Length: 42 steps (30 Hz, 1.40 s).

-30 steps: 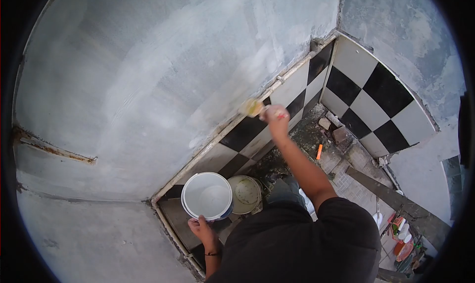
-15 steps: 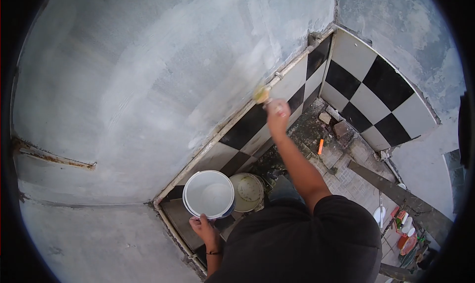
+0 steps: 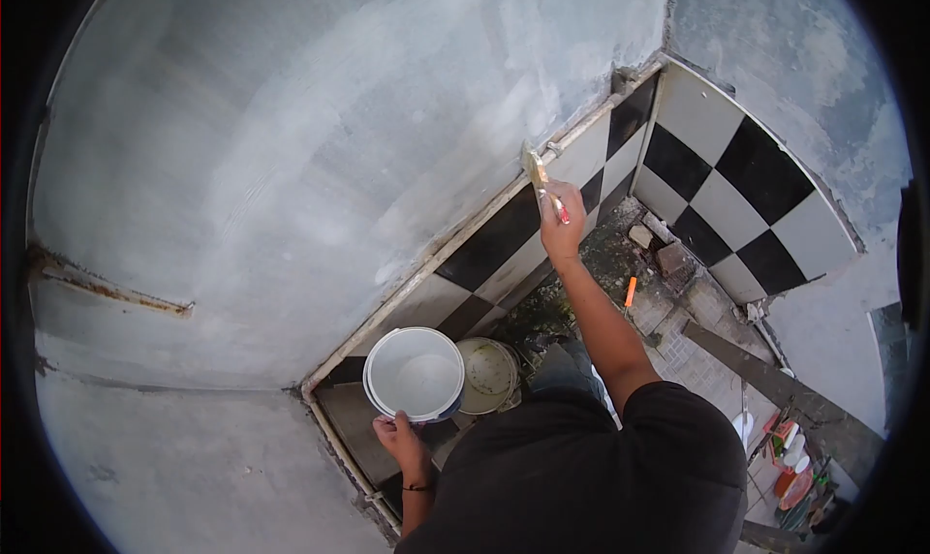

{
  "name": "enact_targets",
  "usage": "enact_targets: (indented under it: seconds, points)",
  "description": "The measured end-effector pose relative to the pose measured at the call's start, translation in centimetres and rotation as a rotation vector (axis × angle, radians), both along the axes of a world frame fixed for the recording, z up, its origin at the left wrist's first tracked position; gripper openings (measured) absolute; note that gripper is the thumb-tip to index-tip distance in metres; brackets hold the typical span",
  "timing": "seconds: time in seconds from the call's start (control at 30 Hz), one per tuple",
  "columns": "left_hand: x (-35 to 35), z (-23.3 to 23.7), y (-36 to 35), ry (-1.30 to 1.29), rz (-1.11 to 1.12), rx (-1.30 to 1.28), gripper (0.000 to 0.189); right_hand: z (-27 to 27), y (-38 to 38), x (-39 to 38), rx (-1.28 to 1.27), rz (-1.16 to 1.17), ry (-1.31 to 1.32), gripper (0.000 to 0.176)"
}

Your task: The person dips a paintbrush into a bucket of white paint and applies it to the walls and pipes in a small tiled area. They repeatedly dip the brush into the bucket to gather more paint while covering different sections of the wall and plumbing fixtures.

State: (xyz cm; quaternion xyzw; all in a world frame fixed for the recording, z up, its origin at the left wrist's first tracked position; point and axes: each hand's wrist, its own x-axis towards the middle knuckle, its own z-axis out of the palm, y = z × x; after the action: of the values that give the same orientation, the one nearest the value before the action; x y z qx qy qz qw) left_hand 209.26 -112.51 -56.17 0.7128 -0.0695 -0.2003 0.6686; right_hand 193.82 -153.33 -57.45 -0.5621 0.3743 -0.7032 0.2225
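Note:
My right hand is closed around the handle of a paintbrush. The bristles meet the bottom of the whitish-grey wall, right by the pipe that runs along the top of the tiles. Lower down, my left hand grips the near rim of a white bucket, thumb over the edge. The bucket's inside is white and faces up toward me. Behind it, partly hidden, a second, dirtier bucket stands low.
Black and white tiles cover the lower walls around the corner. On the floor lie an orange-handled tool, stone pieces and a long dark plank. A basket of supplies sits at lower right. A rusty metal strip shows on the wall at left.
The paintbrush has moved slightly up and right along the wall's lower edge, and its bristles now point upward. My left hand still holds the bucket, nearly in the same place.

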Motion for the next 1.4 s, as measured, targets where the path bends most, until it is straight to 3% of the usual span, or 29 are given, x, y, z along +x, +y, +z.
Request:
enact_targets:
  seconds: [0.23, 0.27, 0.33, 0.43, 0.53, 0.67, 0.8, 0.93, 1.13, 1.27, 1.33, 1.4]
  points:
    - [0.1, -0.9, 0.7, -0.011, 0.02, -0.007, 0.018, -1.3, 9.4, 7.5, -0.038, 0.365, 0.03, 0.011]
    - [0.0, -0.9, 0.5, 0.006, 0.035, -0.008, 0.018, -1.1, 10.3, 7.3, -0.037, 0.366, 0.033, 0.011]
    - [0.0, -0.7, 0.5, 0.024, 0.051, -0.004, 0.018, -0.6, 11.8, 6.9, -0.093, 0.612, 0.115, 0.013]
    - [-0.4, -0.6, 0.3, 0.033, 0.052, -0.006, 0.017, -1.2, 9.7, 5.1, -0.135, 0.69, 0.083, 0.014]
    - [-0.8, -0.3, 0.3, 0.026, 0.089, -0.023, 0.017, -1.1, 5.2, 2.5, 0.026, 0.459, 0.054, 0.012]
    - [-0.8, -0.5, 1.1, 0.013, 0.102, -0.023, 0.017, -1.0, 1.7, 0.1, 0.011, 0.149, 0.006, 0.01]
    - [-0.8, -0.9, 1.7, -0.005, 0.127, -0.048, 0.017, -0.6, 3.9, 3.2, -0.08, 0.119, 0.084, 0.011]
    - [-0.9, -1.1, 2.4, -0.012, 0.145, -0.059, 0.017, -0.1, 11.0, 7.6, -0.12, 0.46, 0.085, 0.01]
    - [-0.8, -2.1, 3.7, -0.024, 0.18, -0.05, 0.018, 0.5, 16.2, 9.0, -0.249, 0.953, 0.318, 0.022]
    - [-1.1, -2.1, 3.9, -0.024, 0.2, -0.054, 0.018, 0.4, 13.6, 10.3, -0.383, 0.975, 0.403, 0.021]
    - [-1.4, -1.0, 3.6, 0.005, 0.202, -0.062, 0.018, -0.5, 10.8, 9.0, -0.354, 0.854, 0.63, 0.023]
    - [-1.1, -1.2, 3.7, 0.002, 0.215, -0.07, 0.018, -0.7, 8.0, 6.8, -0.358, 0.69, 0.617, 0.025]
